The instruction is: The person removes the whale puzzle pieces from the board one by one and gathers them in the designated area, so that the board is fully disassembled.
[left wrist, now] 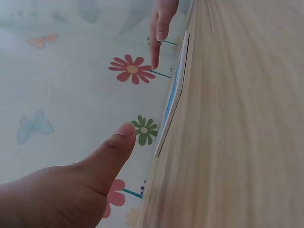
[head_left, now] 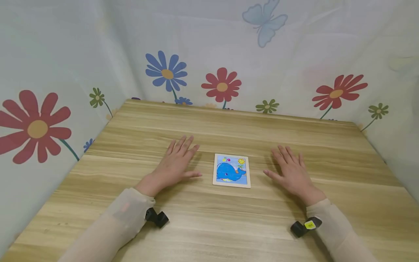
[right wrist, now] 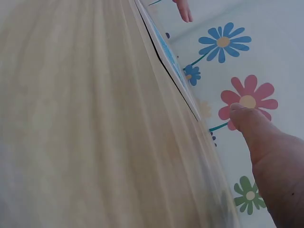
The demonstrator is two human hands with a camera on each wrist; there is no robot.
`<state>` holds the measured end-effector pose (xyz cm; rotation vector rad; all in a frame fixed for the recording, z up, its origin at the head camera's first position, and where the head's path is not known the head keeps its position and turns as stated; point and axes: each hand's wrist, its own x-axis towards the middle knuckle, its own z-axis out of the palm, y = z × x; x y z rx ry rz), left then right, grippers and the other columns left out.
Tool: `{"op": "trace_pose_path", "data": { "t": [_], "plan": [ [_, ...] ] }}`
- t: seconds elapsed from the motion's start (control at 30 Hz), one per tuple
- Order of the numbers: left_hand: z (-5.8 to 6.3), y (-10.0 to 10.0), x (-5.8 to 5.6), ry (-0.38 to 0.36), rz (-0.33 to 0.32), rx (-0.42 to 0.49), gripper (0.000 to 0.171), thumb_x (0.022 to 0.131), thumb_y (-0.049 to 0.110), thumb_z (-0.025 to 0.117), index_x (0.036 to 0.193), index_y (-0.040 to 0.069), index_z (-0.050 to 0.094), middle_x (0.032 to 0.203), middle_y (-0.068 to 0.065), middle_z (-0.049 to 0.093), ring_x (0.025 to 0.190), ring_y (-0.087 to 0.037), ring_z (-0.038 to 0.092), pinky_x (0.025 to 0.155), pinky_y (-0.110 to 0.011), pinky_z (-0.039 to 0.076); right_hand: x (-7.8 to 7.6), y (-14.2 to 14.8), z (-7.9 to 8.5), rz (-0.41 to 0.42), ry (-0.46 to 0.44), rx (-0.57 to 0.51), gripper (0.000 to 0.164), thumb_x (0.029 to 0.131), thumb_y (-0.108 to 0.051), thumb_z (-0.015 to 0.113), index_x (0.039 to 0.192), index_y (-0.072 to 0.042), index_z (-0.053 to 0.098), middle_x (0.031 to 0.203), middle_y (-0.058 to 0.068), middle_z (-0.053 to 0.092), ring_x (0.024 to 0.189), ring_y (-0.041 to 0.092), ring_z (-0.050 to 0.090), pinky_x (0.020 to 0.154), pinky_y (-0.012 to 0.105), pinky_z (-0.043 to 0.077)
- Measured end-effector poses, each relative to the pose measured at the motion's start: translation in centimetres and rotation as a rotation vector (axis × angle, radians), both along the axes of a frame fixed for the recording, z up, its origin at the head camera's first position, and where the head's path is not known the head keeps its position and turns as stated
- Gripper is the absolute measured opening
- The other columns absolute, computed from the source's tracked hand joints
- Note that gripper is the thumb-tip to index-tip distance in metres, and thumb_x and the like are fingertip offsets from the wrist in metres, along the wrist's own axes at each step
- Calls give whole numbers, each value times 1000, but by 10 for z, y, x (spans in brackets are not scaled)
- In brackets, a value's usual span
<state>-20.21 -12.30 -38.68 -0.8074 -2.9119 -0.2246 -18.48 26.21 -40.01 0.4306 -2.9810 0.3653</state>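
A small square picture board (head_left: 231, 171) with a pale frame lies flat on the wooden table, showing a blue whale and a yellow sun-like flower. To its left is my left hand (head_left: 173, 165), palm down with straight, spread fingers, apart from the board. On the other side my right hand (head_left: 292, 174) is also palm down, fingers spread, with a gap to the board. In the left wrist view the board (left wrist: 175, 90) appears edge-on beyond the left thumb (left wrist: 111, 154). The right wrist view shows the board's edge (right wrist: 178, 76) and my right thumb (right wrist: 261, 135). Both hands hold nothing.
The wood-grain table (head_left: 209, 225) extends all around the board. A white curtain (head_left: 209, 36) printed with flowers and a butterfly stands behind the table and along its sides. Small black cameras (head_left: 157, 218) are strapped at both wrists.
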Motion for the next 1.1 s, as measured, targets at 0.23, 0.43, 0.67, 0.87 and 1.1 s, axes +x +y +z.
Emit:
{"op": "trace_pose_path", "data": {
  "t": [0.23, 0.43, 0.67, 0.87, 1.1],
  "plan": [
    [4, 2, -1, 25, -15, 11, 87, 83, 62, 61, 150, 14, 33, 161, -15, 15, 149, -36, 11, 119, -57, 12, -1, -4, 5, 8, 20, 12, 82, 91, -59, 52, 151, -8, 28, 158, 20, 21, 146, 43, 14, 113, 68, 6],
    [7, 5, 0, 63, -40, 19, 85, 83, 59, 64, 149, 14, 36, 160, -16, 18, 149, -37, 14, 119, -57, 14, -2, -10, 12, 20, 36, 16, 80, 91, -55, 54, 151, -7, 29, 157, 21, 25, 145, 43, 17, 113, 68, 8],
    [11, 10, 1, 132, -84, 13, 80, 83, 56, 66, 147, 15, 40, 159, -16, 23, 147, -38, 18, 118, -57, 17, -3, -16, 18, 54, 75, -2, 76, 91, -47, 60, 149, -7, 33, 154, 20, 30, 144, 42, 22, 112, 67, 14],
    [15, 16, 3, 171, -114, 2, 78, 83, 56, 66, 146, 17, 42, 159, -14, 24, 147, -37, 19, 119, -55, 18, -4, -21, 22, 88, 108, -36, 72, 90, -39, 64, 147, -5, 36, 151, 20, 35, 141, 42, 27, 112, 64, 21],
    [18, 26, 4, 199, -142, -6, 76, 83, 56, 65, 145, 18, 43, 157, -14, 30, 146, -35, 24, 119, -53, 19, -7, -31, 28, 131, 170, -97, 62, 88, -32, 68, 139, -2, 48, 142, 21, 46, 133, 40, 40, 110, 59, 28]
  ]
}}
